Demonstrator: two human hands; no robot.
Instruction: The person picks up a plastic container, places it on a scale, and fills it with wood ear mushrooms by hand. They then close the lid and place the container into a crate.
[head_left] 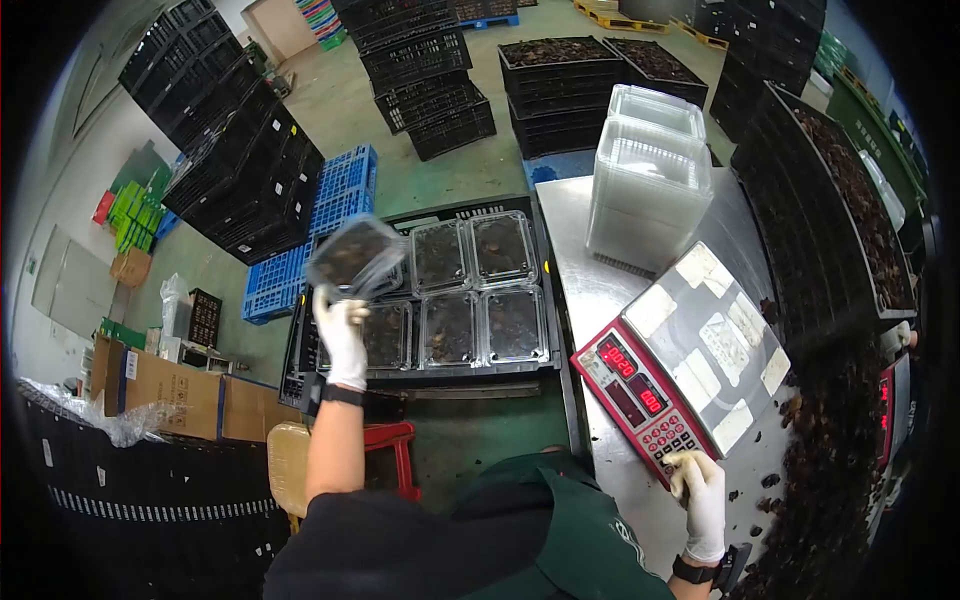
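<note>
A clear plastic clamshell box [355,258] with dark contents, slightly blurred, is tilted over the left part of a black crate [470,380]. My left hand [343,335], in a white glove, is closed on its near edge. Inside the crate sit several similar filled boxes, among them a front-right clamshell box [514,325]. My gloved right hand [700,497] rests by the keypad of a red digital scale [640,410], fingers curled, with nothing visible in them. Red digits glow on the scale, and its metal weighing plate [715,345] bears no box.
A stack of clear empty boxes [650,190] stands on the steel table [575,215] behind the scale. Dark loose pieces [820,460] are heaped at the right, below a large filled crate [840,190]. Stacked black crates [240,180] and a blue pallet [345,190] stand left.
</note>
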